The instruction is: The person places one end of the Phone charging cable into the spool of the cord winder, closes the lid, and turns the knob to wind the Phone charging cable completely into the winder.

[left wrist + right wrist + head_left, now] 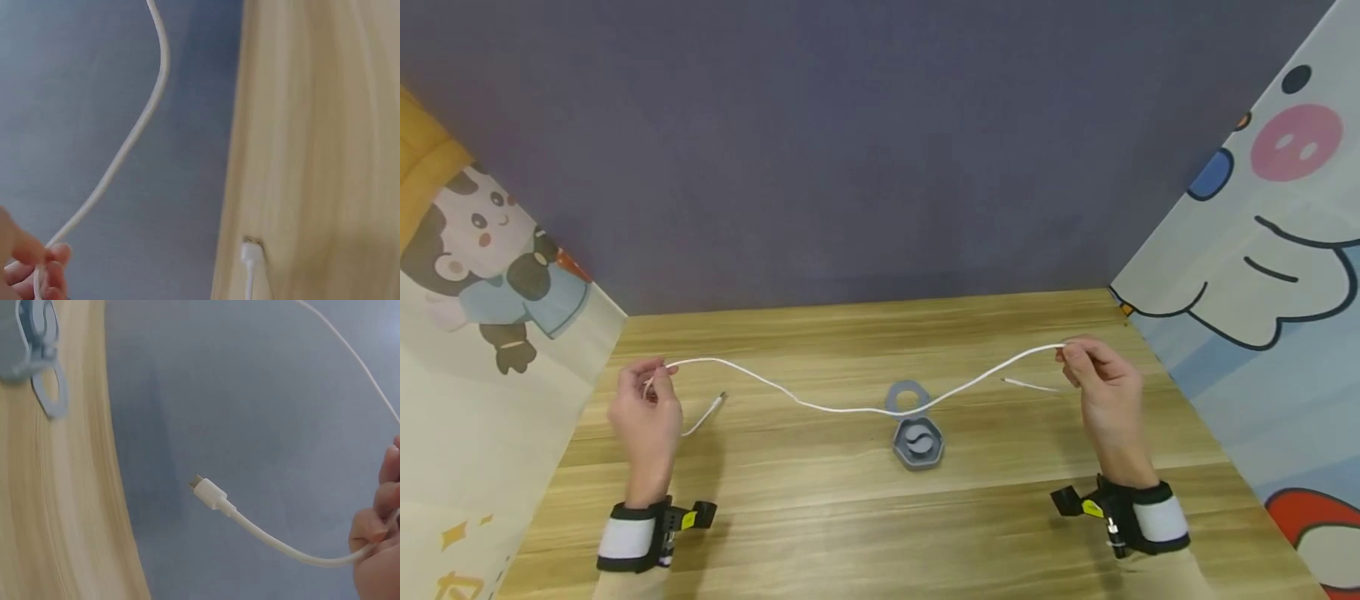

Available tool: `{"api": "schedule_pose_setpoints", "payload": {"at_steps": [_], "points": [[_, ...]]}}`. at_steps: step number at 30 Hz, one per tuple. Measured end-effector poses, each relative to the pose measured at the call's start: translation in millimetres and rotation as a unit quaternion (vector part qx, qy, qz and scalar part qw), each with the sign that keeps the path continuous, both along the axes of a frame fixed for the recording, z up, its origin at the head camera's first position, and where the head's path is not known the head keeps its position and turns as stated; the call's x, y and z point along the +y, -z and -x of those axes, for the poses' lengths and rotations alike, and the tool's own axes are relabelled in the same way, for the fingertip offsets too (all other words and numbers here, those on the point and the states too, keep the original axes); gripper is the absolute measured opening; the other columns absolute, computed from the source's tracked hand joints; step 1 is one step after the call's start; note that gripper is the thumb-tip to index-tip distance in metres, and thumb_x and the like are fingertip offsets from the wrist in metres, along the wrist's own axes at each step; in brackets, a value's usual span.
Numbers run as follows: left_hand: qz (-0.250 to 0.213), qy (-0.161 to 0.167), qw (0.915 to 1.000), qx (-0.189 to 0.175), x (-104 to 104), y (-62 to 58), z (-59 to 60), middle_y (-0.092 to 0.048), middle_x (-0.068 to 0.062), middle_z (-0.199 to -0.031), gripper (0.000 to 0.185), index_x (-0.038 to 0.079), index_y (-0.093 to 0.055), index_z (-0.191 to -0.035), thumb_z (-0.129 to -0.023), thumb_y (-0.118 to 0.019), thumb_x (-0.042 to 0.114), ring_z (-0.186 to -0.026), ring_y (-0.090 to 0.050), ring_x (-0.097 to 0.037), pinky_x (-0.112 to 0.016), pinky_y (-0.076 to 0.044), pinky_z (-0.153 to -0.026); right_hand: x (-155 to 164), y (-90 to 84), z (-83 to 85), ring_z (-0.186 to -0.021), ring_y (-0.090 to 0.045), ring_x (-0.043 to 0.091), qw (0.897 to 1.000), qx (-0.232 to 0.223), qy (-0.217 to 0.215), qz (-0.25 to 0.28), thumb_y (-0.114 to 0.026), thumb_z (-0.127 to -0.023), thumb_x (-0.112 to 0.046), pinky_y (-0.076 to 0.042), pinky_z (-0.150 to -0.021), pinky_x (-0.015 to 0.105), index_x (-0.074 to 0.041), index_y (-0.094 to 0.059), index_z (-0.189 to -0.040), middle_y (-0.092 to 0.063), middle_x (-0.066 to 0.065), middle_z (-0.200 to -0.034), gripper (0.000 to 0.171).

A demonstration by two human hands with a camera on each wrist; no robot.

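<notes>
Left hand (646, 414) is pinching the white cable (850, 407) near one end, fingertips (57, 254) closed on it, and the right hand (1105, 400) is doing the same near the other end, so both are gripping the cord and holding it up off the table (790, 517). Between them the cable sags in a shallow curve, lowest around the middle, right over the small grey cable holder (917, 437) sitting at about 12 o'clock from the person's seat. A short tail hangs past each pinch: the left plug (251, 253) dangles toward 3 o'clock of the left hand, just above or on the wood, can't tell which, and the right plug (205, 489) sticks out free toward 9 o'clock of the right hand.

Looks like a light, floppy cord, thin and a bit slick, so I'd guess it slides through a loose pinch and flops wherever it's not supported. Holding it close to the ends like this seems sensible, and I'd keep bending away from the plugs.

Room-wise: cartoon panels (490, 333) close in at 9 and 3 o'clock, grey wall (850, 150) at 12, and there's open wood around the holder.
</notes>
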State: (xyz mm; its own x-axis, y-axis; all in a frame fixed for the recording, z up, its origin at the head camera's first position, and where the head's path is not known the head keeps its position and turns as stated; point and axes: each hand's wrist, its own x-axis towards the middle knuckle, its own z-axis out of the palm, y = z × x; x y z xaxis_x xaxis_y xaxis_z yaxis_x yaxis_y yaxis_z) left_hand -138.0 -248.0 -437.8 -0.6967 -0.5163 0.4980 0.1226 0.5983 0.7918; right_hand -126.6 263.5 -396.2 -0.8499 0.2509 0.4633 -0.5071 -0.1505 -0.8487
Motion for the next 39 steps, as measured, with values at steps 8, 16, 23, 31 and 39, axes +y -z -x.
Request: {"api": "schedule_pose_setpoints", "payload": {"at_steps": [8,16,23,31,39], "points": [[0.166,0.033,0.9838,-0.06,4.5,16.5,-2.1,-0.071,-0.026,-0.093,0.012,-0.01,-0.069,-0.105,-0.098,-0.061,-0.004,-0.057,-0.055,-0.024,-0.02,-0.035,-0.047,-38.9,7.1,-6.1,-0.082,-0.062,0.006,0.991,0.017,-0.011,-0.133,-0.059,-0.099,0.01,-0.049,-0.07,0.015,0.015,-0.067,-0.097,-0.072,-0.004,-0.091,0.011],[0.216,0.052,0.9734,-0.054,15.4,25.2,-2.5,-0.07,-0.027,-0.091,0.008,-0.01,-0.069,-0.1,-0.095,-0.065,-0.006,-0.063,-0.061,-0.034,-0.035,-0.043,-0.052,-53.8,14.8,-1.9,-0.086,-0.065,0.006,0.986,0.081,-0.059,-0.13,-0.059,-0.097,0.014,-0.051,-0.069,0.014,0.021,-0.063,-0.095,-0.071,-0.004,-0.094,0.008],[0.225,0.048,0.972,-0.046,31.5,27.6,-4.6,-0.069,-0.027,-0.094,0.007,-0.008,-0.07,-0.097,-0.094,-0.068,-0.003,-0.075,-0.064,-0.042,-0.051,-0.051,-0.057,-65.6,15.6,-2.6,-0.084,-0.065,0.005,0.986,0.076,-0.071,-0.128,-0.055,-0.091,0.025,-0.052,-0.07,0.013,0.019,-0.064,-0.094,-0.072,-0.004,-0.093,0.012],[0.277,0.064,0.9587,0.002,46.7,30.5,-4.5,-0.065,-0.028,-0.1,0.008,-0.008,-0.071,-0.093,-0.089,-0.073,-0.002,-0.078,-0.061,-0.043,-0.05,-0.051,-0.062,-77.9,19.7,-4.0,-0.079,-0.061,0.005,0.982,0.085,-0.094,-0.143,-0.06,-0.091,0.021,-0.049,-0.063,0.013,0.016,-0.068,-0.095,-0.072,-0.003,-0.094,0.011],[0.324,0.083,0.9403,0.066,72.4,23.5,-8.2,-0.065,-0.024,-0.102,0.011,-0.005,-0.069,-0.092,-0.087,-0.074,0.004,-0.076,-0.057,-0.038,-0.047,-0.048,-0.064,-83.1,22.7,-3.3,-0.081,-0.06,0.003,0.979,0.087,-0.099,-0.155,-0.061,-0.089,0.022,-0.049,-0.064,0.012,0.014,-0.068,-0.094,-0.07,-0.004,-0.094,0.012]]}}
